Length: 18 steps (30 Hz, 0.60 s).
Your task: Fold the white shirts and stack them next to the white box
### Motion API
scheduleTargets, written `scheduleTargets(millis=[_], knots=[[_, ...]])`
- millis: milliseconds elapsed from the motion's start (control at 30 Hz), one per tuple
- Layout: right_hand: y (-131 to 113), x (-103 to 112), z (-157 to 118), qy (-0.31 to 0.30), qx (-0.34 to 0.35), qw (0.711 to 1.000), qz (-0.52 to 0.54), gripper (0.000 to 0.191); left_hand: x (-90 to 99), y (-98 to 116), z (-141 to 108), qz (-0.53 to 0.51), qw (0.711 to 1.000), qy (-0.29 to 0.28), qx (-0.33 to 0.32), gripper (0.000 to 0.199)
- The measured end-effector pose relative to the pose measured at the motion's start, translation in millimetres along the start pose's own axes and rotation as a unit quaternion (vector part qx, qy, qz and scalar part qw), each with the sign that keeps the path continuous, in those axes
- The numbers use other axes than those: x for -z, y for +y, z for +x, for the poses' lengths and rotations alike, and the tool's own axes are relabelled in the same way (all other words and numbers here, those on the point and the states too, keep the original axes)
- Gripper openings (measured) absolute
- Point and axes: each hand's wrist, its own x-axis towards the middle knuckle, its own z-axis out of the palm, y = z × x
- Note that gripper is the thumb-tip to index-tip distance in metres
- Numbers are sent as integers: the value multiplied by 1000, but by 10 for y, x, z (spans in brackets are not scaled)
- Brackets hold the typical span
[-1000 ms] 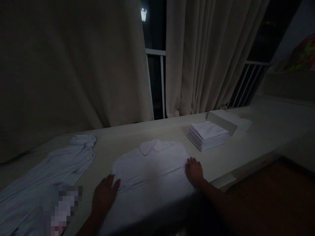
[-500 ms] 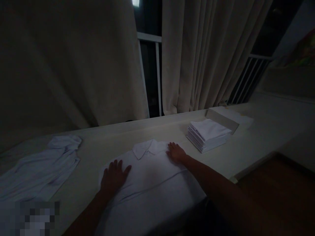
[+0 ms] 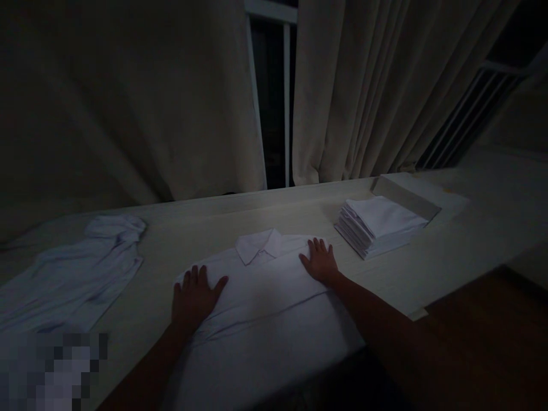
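1. Two hands lie palm-down on a white shirt [image 3: 268, 285]; the step in hand looks like smoothing it flat.
2. The shirt lies front up on the table [image 3: 165, 231], collar [image 3: 260, 246] towards the curtains [image 3: 317, 114], between a loose garment [image 3: 85, 265] and a folded stack [image 3: 381, 221].
3. A long crease runs across it below the hands, so the next move seems to call for light, even pressure drawn over the cloth, without skewing the collar.
4. Left hand [image 3: 194, 294]: on the left shoulder of the cloth as seen here, fingers spread and pointing away, thumb out towards the collar, nothing gripped.
5. Right hand [image 3: 320, 261]: near the opposite shoulder, fingers fanned, thumb towards the collar, no cloth visibly pinched.
6. Both forearms reach in from the near side, angling inward; how hard the palms press, I cannot tell.
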Motion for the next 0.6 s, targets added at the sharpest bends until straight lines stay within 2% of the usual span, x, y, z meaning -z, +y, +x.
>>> scheduleTargets(millis=[200,367,467,600], knots=[[-16,0,-9,7,0,1000,-11,80,63,31,18,20,1000,-13,6,95],[-49,48,-37,34,30,999,-29,74,62,260,127,10,993,3,-117,75],[-44,71,-41,24,50,998,-29,71,-33,290,247,-10,995,-17,-101,74],[-26,65,-23,-6,49,999,-21,74,-105,167,370,-47,995,-32,-82,73]])
